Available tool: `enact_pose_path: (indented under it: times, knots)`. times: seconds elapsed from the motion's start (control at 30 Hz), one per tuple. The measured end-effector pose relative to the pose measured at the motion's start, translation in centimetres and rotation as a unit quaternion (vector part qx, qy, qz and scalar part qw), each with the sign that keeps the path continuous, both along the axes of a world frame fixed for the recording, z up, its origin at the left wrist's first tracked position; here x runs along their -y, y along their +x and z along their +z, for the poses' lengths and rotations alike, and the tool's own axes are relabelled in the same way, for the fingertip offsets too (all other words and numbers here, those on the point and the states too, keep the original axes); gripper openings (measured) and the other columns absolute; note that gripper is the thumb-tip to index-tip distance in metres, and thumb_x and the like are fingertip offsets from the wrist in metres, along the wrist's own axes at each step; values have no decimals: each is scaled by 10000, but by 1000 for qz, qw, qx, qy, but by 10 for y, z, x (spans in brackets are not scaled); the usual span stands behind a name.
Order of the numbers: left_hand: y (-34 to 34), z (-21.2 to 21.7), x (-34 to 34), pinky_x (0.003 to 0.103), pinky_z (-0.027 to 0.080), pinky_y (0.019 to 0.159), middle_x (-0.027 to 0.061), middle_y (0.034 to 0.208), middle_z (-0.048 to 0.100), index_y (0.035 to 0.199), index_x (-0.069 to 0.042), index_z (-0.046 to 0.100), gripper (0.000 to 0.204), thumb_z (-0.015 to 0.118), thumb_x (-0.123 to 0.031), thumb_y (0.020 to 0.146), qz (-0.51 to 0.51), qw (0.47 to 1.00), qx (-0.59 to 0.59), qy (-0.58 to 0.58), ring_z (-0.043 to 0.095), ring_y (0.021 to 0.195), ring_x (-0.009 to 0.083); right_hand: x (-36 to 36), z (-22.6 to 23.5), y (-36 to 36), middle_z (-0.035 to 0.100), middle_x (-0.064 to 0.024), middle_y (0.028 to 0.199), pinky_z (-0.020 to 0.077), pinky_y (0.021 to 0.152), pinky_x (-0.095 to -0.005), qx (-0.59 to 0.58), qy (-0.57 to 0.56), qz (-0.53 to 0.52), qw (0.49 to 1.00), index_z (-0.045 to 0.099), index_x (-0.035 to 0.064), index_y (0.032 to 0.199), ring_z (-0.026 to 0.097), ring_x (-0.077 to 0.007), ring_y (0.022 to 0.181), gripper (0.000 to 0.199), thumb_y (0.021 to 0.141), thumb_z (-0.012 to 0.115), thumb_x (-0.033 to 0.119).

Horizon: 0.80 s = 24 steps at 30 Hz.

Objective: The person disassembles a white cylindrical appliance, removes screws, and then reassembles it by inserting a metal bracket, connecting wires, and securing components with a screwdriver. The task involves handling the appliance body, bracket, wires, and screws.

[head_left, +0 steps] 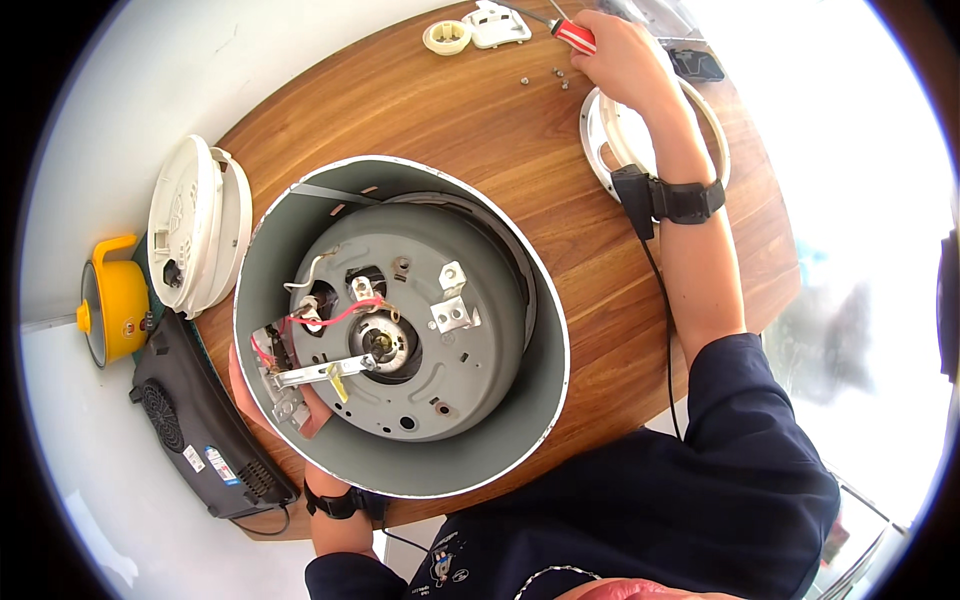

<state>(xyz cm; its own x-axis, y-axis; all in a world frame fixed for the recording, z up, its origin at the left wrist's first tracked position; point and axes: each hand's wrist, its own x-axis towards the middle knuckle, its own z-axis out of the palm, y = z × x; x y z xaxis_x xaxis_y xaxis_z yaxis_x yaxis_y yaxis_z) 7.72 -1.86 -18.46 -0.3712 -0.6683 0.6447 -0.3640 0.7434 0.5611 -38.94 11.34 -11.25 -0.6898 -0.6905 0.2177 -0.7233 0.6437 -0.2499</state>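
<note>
My left hand (317,412) grips the wall of a grey metal cooker housing (545,400) at its lower left. Some of its fingers show inside the housing and part of the hand outside. A round grey base (470,375) inside carries silver brackets (452,313), a red wire (345,312) and a central spring-like part (384,342). From the base's middle, a metal lever (318,371) reaches toward the left wall. My right hand (625,62) is closed round a red-and-white screwdriver (573,37) at the far right. Loose screws (560,78) lie just below it.
Under my right forearm lies a pale ring (716,125). Small white plastic parts (498,25) and a cream round cap (447,38) sit at the far edge. At left are white lid pieces (185,225), a yellow pot (124,312) and a black appliance (200,425). A cable (668,310) hangs from my right wrist.
</note>
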Motion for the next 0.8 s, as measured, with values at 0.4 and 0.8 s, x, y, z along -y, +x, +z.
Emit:
enact_pose_path:
  times: [0.4, 0.8]
  knots:
    - [2, 2, -2, 413, 452, 1122, 203, 1469, 517, 1496, 35, 414, 632, 722, -79, 956, 3, 1000, 0, 3, 560, 1322, 297, 11, -18, 4, 751, -139, 1022, 540, 834, -500, -37, 11, 11, 999, 679, 148, 1171, 694, -394, 982, 310, 882, 768, 215]
    - [4, 1, -3, 412, 454, 1119, 202, 1464, 525, 1491, 36, 422, 627, 725, -78, 954, 4, 1000, -2, 10, 566, 1315, 296, 10, -13, 6, 745, -163, 1012, 536, 840, -495, -15, -7, 28, 999, 692, 115, 1126, 691, -403, 976, 265, 886, 761, 205]
